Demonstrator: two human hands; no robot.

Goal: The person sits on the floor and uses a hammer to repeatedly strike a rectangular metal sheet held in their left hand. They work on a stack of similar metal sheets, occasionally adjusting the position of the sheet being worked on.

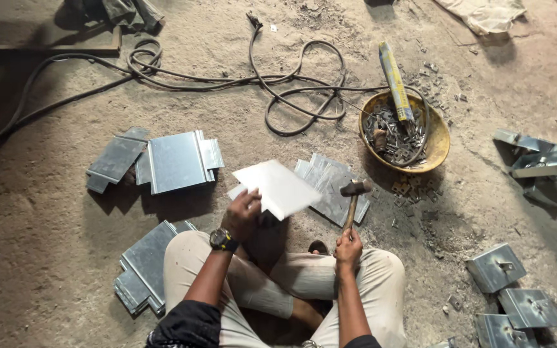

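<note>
Seated cross-legged on the dirt floor (46, 212), knees spread to leave working room in front. Left hand (243, 209), fingers clamped on the near corner of a bright metal sheet (278, 188), holding it tilted up off the ground, just above the lap and in front of a flat grey stack of sheets (333, 187) — raised, it seems, to bring an edge within reach of a blow. Right hand (348, 248), fingers wrapped tight round the wooden handle of a hammer (354, 189), head up and just right of the sheet, poised rather than resting. Yellow bowl (438, 138) of small metal bits placed an arm's reach ahead on the right, a wrapped yellow-and-blue packet (394, 80) propped in it. Plain sheets piled left (178, 161) and by the left knee (146, 264); bent brackets (498, 267) gathered apart on the right, likely finished pieces kept separate. Black cable (291, 84) looped well clear beyond
</note>
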